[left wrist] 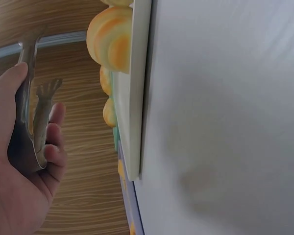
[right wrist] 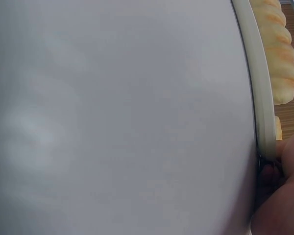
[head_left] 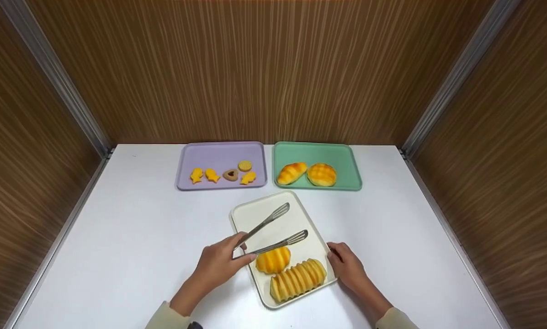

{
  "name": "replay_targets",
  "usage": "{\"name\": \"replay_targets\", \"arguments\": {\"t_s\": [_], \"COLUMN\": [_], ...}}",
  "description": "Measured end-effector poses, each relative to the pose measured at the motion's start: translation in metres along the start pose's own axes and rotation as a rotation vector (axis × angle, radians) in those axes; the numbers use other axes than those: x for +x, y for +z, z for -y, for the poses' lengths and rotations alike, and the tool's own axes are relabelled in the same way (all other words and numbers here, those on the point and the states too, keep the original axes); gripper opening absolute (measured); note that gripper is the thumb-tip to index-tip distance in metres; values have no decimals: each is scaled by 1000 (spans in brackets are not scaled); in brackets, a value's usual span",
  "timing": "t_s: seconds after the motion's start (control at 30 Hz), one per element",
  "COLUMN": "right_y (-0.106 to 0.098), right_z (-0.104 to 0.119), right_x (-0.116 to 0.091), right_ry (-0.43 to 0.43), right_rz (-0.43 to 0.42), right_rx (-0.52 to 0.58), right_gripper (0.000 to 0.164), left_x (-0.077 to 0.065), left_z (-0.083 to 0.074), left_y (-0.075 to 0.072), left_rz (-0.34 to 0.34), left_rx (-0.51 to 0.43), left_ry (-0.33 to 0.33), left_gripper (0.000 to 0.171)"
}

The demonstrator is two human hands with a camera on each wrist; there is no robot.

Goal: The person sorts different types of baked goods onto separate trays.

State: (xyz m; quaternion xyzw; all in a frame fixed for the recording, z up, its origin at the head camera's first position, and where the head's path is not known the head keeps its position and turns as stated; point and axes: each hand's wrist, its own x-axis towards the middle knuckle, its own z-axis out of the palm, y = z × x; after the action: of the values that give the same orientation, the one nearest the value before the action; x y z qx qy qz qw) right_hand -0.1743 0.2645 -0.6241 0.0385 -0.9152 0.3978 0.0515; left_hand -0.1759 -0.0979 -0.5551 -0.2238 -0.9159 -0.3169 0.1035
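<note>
In my left hand (head_left: 218,261) I hold metal food tongs (head_left: 273,244), their two slotted ends spread apart over a cream tray (head_left: 273,199). The left wrist view shows the thumb on one arm of the tongs (left wrist: 27,107) and the fingers curled round the other. My right hand (head_left: 348,267) pinches the tray's right rim, with fingers under the edge in the right wrist view. On the tray's near half lie a long ridged bread (head_left: 298,279) and a smaller striped bun (head_left: 273,260). The tray sits turned at an angle.
Behind, a purple tray (head_left: 218,153) carries several small cookies (head_left: 212,175). Beside it a green tray (head_left: 316,152) bears a croissant-shaped bread (head_left: 292,173) and a round bun (head_left: 321,174). Wood-grain panels (head_left: 264,68) enclose the white table (head_left: 131,214) at the back and sides.
</note>
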Motion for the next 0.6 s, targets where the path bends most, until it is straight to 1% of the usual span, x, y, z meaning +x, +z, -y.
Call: {"name": "replay_targets", "arguments": {"t_s": [0.13, 0.27, 0.4, 0.6], "right_y": [0, 0, 1, 1], "right_z": [0, 0, 0, 2], "right_x": [0, 0, 1, 0], "right_ry": [-3, -3, -10, 32], "right_rz": [7, 4, -2, 15], "right_rx": [-3, 3, 3, 1], "right_gripper": [25, 25, 26, 26], "left_x": [-13, -24, -33, -47], "left_z": [-3, -5, -3, 1], "left_y": [0, -1, -4, -7], "left_rz": [9, 32, 50, 88], "left_rx": [38, 67, 77, 84], "left_ry": [8, 0, -22, -60], "left_gripper": [48, 49, 50, 55]}}
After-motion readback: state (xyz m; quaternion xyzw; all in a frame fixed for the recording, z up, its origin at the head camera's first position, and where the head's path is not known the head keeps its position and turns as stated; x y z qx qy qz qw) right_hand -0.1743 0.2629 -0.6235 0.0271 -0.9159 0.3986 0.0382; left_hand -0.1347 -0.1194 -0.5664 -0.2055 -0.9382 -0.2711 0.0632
